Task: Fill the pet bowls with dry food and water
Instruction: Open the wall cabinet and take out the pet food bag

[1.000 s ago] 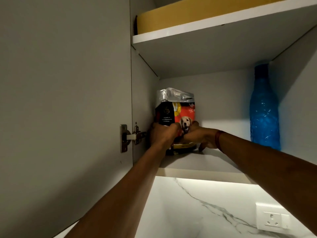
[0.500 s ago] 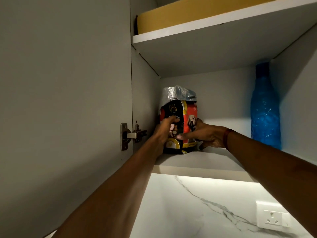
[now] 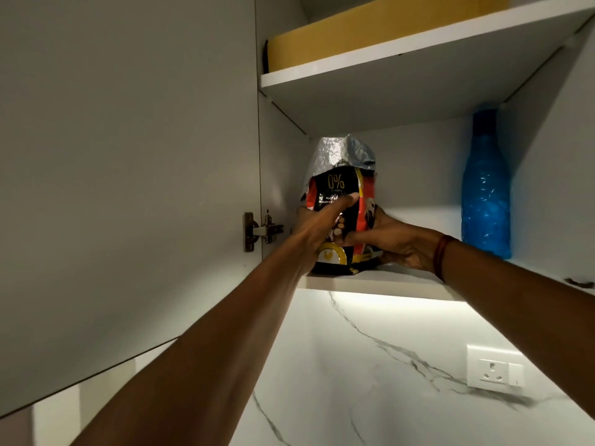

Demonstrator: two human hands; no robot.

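Observation:
A red and black dry food bag [image 3: 338, 185] with a folded silver top stands at the left end of the lower cupboard shelf [image 3: 386, 280]. My left hand [image 3: 317, 226] grips its left side, thumb laid across the front. My right hand [image 3: 396, 239] holds its right side low down, fingers curled round the front. A blue water bottle [image 3: 486, 194] stands upright at the right end of the same shelf, apart from both hands. No bowls are in view.
The open cupboard door [image 3: 128, 172] hangs at the left on a metal hinge [image 3: 262, 230]. An upper shelf [image 3: 418, 56] carries a yellow box [image 3: 370, 30]. Below is a lit marble wall with a white socket [image 3: 494, 370].
The bag has turned and come forward toward the shelf's front edge between both hands. My left thumb has moved up across its front.

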